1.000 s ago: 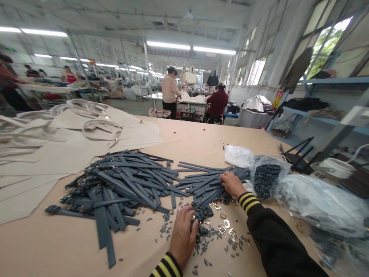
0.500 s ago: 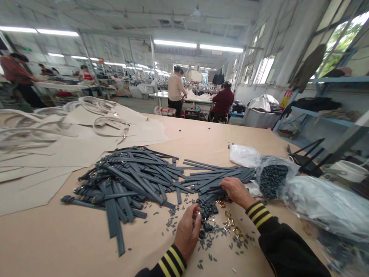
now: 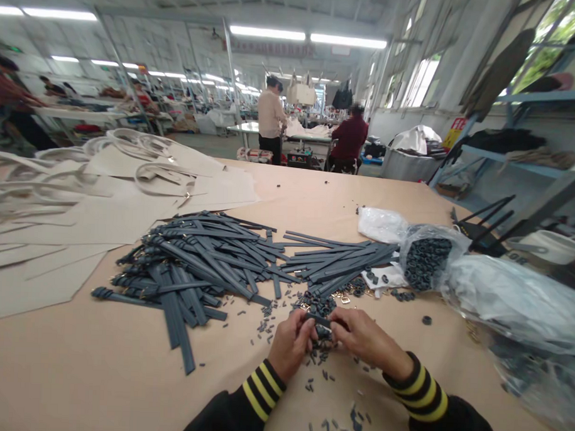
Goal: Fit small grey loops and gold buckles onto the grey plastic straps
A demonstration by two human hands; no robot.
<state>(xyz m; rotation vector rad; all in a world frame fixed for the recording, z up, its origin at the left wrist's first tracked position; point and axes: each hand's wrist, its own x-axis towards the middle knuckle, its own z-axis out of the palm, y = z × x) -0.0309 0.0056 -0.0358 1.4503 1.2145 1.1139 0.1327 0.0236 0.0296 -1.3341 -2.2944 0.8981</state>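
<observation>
L hand [image 3: 290, 346] & R hand [image 3: 365, 341] meeting, grips pinched on dark strap [image 3: 320, 320]

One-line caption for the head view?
Left hand and right hand together pinch a short dark grey strap piece over the tan worktable, beside piled dark grey straps.

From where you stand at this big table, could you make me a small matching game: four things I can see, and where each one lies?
Things:
1. pile of dark straps
2. beige sheets
3. clear bag of dark rings
4. short dark strap piece

Places:
A. between the left hand and right hand
B. far left of the table
C. middle of the table, ahead of the hands
D. right side, beside the white plastic bags

Pairs: 1-C, 2-B, 3-D, 4-A
</observation>
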